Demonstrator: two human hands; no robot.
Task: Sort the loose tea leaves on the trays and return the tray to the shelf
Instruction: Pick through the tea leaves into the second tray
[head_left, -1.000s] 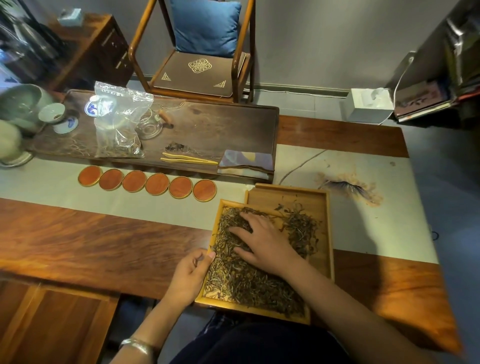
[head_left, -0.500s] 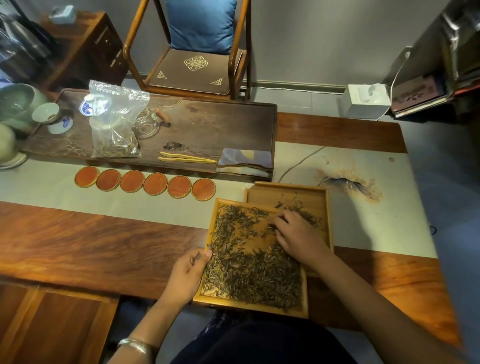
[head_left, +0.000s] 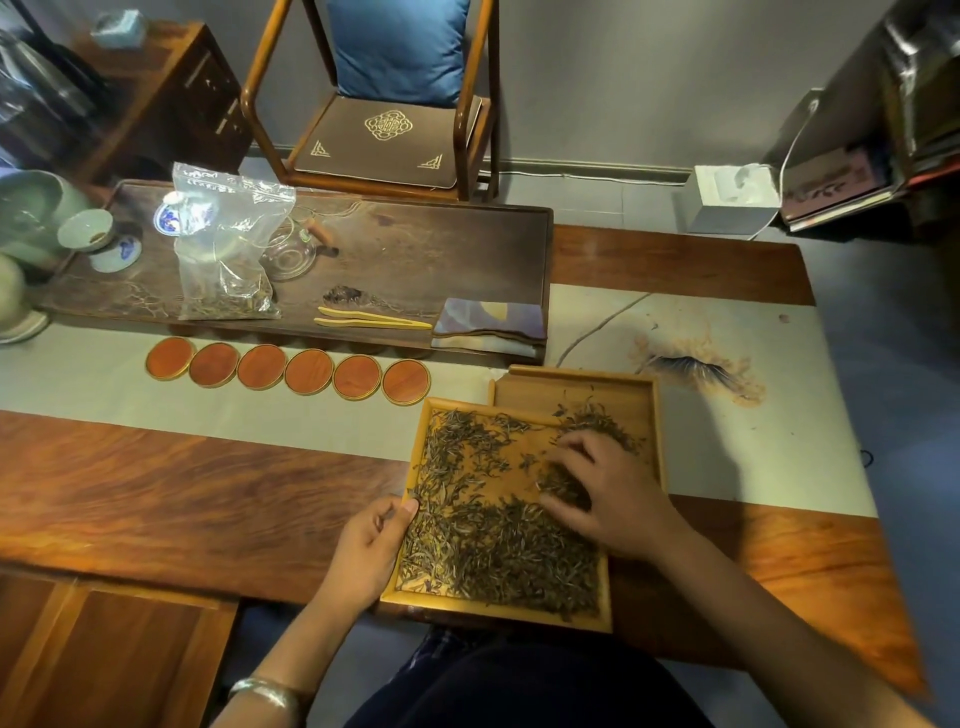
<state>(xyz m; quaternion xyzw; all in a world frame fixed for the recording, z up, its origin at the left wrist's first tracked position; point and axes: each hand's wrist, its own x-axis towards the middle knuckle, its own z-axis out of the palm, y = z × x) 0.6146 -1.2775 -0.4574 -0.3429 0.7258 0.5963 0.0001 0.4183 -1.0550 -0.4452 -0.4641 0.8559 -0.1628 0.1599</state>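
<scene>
A person's right hand (head_left: 608, 488) lies palm down on loose tea leaves (head_left: 498, 551), fingers spread and slightly curled, raking rather than pinching; whether any leaf is caught under the fingertips cannot be told. The left hand (head_left: 371, 545) grips the left rim of the front tray (head_left: 410, 600), thumb tip over the edge and fingers curled beneath, steadying it.

That front tray is a shallow, pale wooden square directly ahead of the person at the near table edge, its near rim overhanging toward the lap. Leaves cover most of its floor, thickest at 6 o'clock, with a bare patch near the centre. A second tray (head_left: 571, 376) lies behind it at about 1 o'clock, partly covered by the front tray's far right corner, holding a smaller scatter of leaves near the right hand's fingertips.

The relation that matters: the second tray lies up and to the right of the sorting hand, so leaves likely travel toward 1 o'clock, and the right hand is the nearer one. The left hand stays better placed to hold.

Further out, at 11 o'clock, six round orange coasters (head_left: 288, 370) sit in a row on a pale runner. Beyond them a dark serving board (head_left: 457, 244) carries a clear plastic bag (head_left: 228, 244) and bamboo tongs (head_left: 371, 318). No shelf can be identified with certainty.
</scene>
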